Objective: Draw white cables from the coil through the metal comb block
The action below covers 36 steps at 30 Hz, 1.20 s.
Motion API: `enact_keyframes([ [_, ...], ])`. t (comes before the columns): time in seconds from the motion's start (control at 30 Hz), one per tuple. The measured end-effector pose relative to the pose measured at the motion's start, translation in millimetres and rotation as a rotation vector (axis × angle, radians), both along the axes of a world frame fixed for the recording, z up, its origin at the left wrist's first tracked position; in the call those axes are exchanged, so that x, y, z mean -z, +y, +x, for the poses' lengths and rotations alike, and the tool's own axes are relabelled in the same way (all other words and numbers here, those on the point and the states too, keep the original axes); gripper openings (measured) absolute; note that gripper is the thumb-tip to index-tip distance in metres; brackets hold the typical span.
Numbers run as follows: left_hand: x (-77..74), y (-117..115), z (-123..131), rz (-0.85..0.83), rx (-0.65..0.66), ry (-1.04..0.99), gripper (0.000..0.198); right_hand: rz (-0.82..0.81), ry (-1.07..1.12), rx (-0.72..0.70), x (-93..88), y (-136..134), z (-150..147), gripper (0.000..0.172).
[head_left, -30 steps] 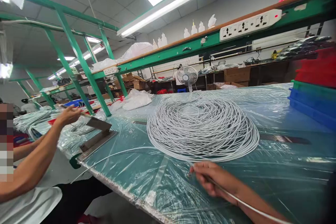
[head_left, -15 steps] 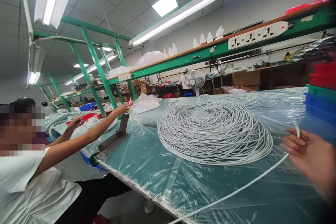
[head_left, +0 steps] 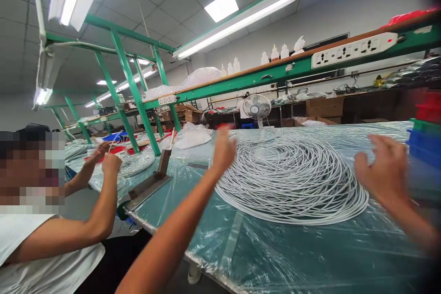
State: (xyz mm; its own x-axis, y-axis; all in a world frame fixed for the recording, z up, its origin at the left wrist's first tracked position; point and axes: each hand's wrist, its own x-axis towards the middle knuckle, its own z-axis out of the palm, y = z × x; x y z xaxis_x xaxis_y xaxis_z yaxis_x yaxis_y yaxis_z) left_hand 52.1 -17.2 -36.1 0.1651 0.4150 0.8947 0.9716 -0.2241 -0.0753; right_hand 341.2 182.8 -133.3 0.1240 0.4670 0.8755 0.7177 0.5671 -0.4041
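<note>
1. Both our hands are raised with nothing in them: our left hand is blurred over the left edge of the coil, fingers loosely together, and our right hand has its fingers spread above the coil's right edge.
2. We stand at a long green table covered in clear plastic film, which runs from the near right to the far left.
3. On it lies the big coil of white cable, flat between our two hands.
4. At the left a co-worker in a white shirt holds both hands up by a smaller bundle of white cable.
5. Near that, a metal lever tool sits on the table's near edge.
6. Far behind the coil stands a small white fan.
</note>
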Motion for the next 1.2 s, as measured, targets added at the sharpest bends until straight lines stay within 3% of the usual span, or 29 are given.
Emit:
enact_keyframes([
  [0.07, 45.5, -11, 43, -0.039, 0.132, 0.171, 0.055, 0.12, -0.15, -0.184, 30.1, -26, -18, 0.043],
  [0.13, 93.7, -43, 76, -0.077, 0.257, 0.318, 0.038, 0.187, -0.278, -0.326, 63.4, -50, -33, 0.038],
  [0.17, 111.7, -64, 84, 0.015, 0.266, 0.245, 0.028, 0.195, -0.35, -0.391, 77.7, -59, -38, 0.036],
  [0.23, 126.3, -107, 82, 0.076, 0.144, 0.07, 0.021, 0.17, -0.428, -0.481, 97.0, -70, -46, 0.036],
  [0.3, 112.0, -142, 60, 0.008, -0.056, -0.004, 0.022, 0.111, -0.412, -0.525, 104.0, -74, -50, 0.036],
  [0.37, 82.6, -161, 31, -0.072, -0.217, 0.068, 0.028, 0.059, -0.363, -0.545, 103.7, -74, -51, 0.034],
  [0.43, 57.2, -168, 5, -0.118, -0.308, 0.18, 0.039, 0.022, -0.342, -0.572, 102.1, -73, -50, 0.032],
  [0.5, 47.5, -168, -14, -0.239, -0.323, 0.299, 0.043, -0.009, -0.322, -0.588, 101.4, -73, -49, 0.031],
  [0.6, 61.2, -171, -29, -0.463, -0.242, 0.392, 0.042, -0.062, -0.257, -0.603, 101.2, -73, -45, 0.032],
  [0.7, 83.6, -180, -34, -0.593, -0.073, 0.335, 0.039, -0.113, -0.231, -0.641, 100.1, -76, -44, 0.033],
  [0.8, 95.4, -189, -33, -0.622, 0.06, 0.306, 0.036, -0.17, -0.266, -0.673, 98.8, -79, -44, 0.033],
  [0.97, 102.9, -189, -22, -0.657, 0.134, 0.225, 0.041, -0.178, -0.279, -0.695, 95.8, -83, -46, 0.031],
  [1.1, 112.8, -152, 13, -0.514, 0.273, 0.06, 0.032, -0.177, -0.286, -0.701, 93.7, -87, -49, 0.03],
  [1.2, 116.2, -105, 68, -0.441, 0.443, 0.002, 0.041, -0.176, -0.304, -0.713, 95.1, -87, -50, 0.029],
])
